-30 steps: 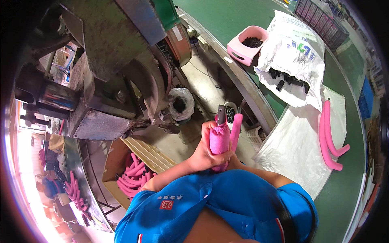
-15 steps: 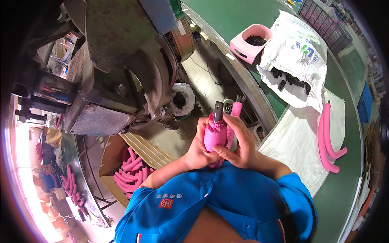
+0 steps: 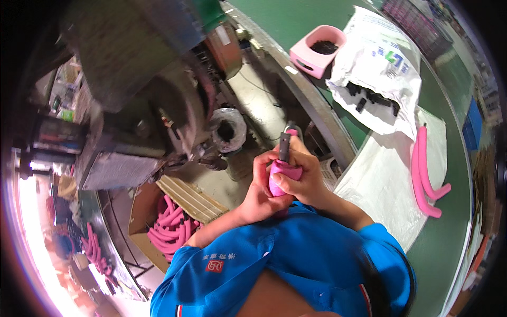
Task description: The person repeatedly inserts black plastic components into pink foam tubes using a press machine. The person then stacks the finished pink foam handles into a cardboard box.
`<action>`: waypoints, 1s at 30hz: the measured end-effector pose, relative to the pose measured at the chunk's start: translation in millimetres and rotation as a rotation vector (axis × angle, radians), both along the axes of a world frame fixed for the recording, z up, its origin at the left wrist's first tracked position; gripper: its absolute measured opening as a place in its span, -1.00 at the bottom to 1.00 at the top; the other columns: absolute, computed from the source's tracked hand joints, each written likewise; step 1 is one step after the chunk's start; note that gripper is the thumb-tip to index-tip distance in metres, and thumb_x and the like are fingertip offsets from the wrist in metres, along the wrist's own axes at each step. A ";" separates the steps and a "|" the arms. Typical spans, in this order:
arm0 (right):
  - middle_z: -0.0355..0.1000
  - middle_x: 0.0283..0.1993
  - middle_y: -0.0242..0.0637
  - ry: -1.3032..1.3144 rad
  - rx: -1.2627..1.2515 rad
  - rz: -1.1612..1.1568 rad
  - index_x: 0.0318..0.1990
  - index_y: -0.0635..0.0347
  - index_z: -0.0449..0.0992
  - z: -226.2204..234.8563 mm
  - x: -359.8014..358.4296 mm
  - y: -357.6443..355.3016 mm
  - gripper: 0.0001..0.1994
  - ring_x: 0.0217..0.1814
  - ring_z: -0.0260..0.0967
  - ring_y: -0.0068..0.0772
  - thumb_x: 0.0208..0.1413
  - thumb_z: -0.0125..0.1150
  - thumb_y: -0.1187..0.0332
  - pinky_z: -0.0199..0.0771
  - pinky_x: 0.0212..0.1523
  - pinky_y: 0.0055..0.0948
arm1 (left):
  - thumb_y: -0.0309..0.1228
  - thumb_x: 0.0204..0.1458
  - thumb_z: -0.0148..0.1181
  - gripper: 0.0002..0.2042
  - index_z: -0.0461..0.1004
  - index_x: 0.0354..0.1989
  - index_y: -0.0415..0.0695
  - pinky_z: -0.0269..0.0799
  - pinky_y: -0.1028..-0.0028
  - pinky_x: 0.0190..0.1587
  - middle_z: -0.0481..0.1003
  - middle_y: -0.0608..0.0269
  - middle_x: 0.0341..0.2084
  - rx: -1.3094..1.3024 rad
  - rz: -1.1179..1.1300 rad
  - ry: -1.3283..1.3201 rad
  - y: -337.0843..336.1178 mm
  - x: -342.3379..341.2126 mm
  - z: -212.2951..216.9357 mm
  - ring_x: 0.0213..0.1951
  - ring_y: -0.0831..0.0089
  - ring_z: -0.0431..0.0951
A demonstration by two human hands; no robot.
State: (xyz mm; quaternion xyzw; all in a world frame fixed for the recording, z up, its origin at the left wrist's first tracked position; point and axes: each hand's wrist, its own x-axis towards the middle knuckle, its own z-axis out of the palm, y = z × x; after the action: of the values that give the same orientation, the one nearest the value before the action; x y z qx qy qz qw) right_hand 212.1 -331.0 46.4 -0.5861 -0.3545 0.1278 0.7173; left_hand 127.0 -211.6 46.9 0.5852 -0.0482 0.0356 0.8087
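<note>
Left hand (image 3: pixel 262 196) and right hand (image 3: pixel 310 182) pinch a pink foam sleeve (image 3: pixel 275 185) just before the blue shirt (image 3: pixel 237 264), seemingly steadying it from both sides; a dark bar (image 3: pixel 284 146) protrudes.

blue shirt (image 3: pixel 317 253): white characters (image 3: pixel 221 256) over red square emblem (image 3: pixel 214 266) | white sack (image 3: pixel 369 66): blue-green print (image 3: pixel 392 57), blurred | machine housing (image 3: pixel 227 53): white label (image 3: pixel 223 35), too small to read

A factory workshop: heavy machine (image 3: pixel 121 134); pink bin (image 3: pixel 300 52) of black parts (image 3: pixel 324 47) at a green workbench's (image 3: pixel 269 20) left edge.
</note>
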 end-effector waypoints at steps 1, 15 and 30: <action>0.18 -0.27 -0.26 0.117 0.035 0.077 -0.59 0.17 0.21 -9.7 4.9 -1.1 -0.63 -0.21 0.14 -0.41 -0.15 0.42 0.35 0.19 -0.18 -0.40 | -0.66 -0.16 0.24 -0.22 -0.11 0.21 -0.07 0.25 0.37 0.09 0.29 0.09 -0.01 0.038 0.028 0.006 -2.2 0.4 -1.5 0.06 0.39 0.32; 0.32 0.01 0.28 -0.089 -1.488 -0.870 0.00 0.39 0.26 -194.2 272.4 -154.7 -0.45 0.04 0.33 0.31 0.12 0.07 0.01 0.37 0.03 -0.01 | -0.51 -0.20 0.29 -0.39 0.24 0.12 -0.22 0.43 0.44 -0.14 0.49 0.23 -0.31 0.446 -0.162 0.319 34.0 -11.6 10.8 -0.27 0.48 0.51; 0.33 -0.42 -0.45 0.443 -0.316 0.399 0.02 0.32 0.46 -14.1 65.8 -25.1 -0.59 -0.48 0.18 -0.67 0.17 0.13 0.15 0.19 -0.43 -0.67 | -0.36 -0.14 0.34 -0.46 0.36 0.06 -0.24 0.38 0.41 -0.07 0.51 0.12 -0.22 0.503 -0.063 0.403 66.5 -65.5 20.6 -0.21 0.43 0.49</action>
State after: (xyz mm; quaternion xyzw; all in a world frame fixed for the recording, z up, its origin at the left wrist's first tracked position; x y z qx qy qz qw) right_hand 277.9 -356.1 32.2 -0.5671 -0.2736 0.4430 0.6382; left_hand 61.6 -145.1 67.5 0.7602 0.0875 -0.1190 0.6326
